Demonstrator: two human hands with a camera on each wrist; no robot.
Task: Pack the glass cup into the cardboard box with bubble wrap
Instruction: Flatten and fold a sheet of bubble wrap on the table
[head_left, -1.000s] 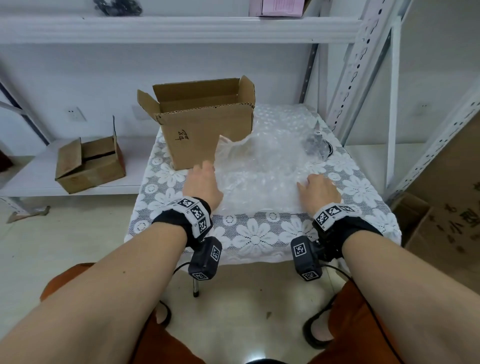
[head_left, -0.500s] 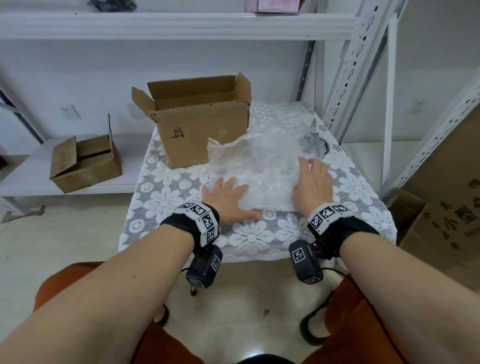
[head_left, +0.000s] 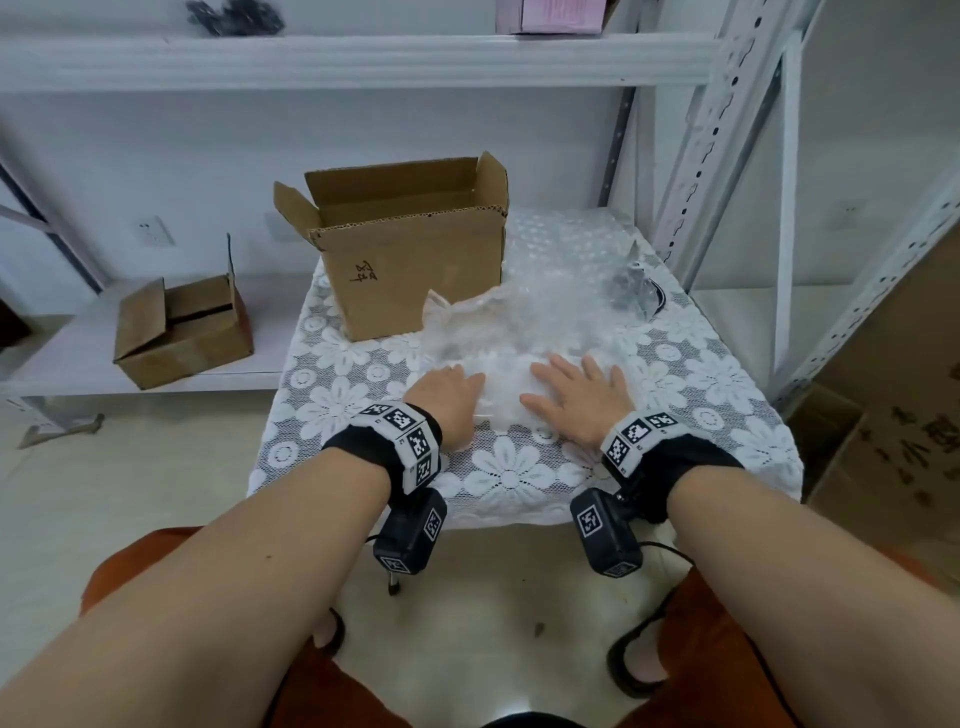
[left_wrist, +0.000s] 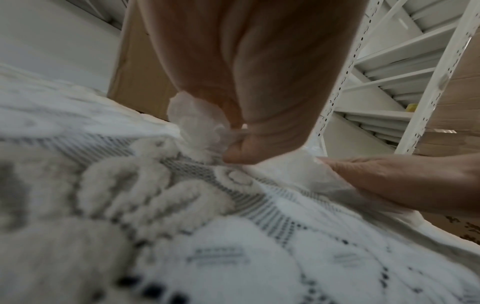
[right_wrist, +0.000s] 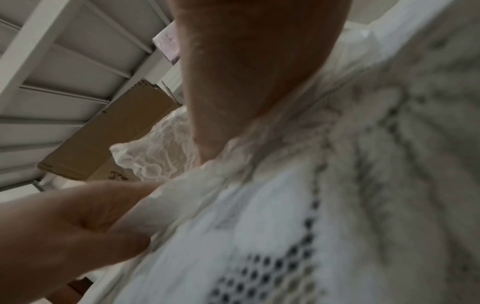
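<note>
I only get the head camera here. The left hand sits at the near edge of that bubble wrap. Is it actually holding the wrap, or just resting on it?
Observer: It's holding it. The left wrist view shows the left hand pinching a bunched edge of the bubble wrap between thumb and fingers, just above the lace tablecloth.
Visitor: And the other hand, seen from below?
Observer: The right wrist view shows the heel of the right hand pressed flat on the wrap. Nothing there is gathered or pinched.
</note>
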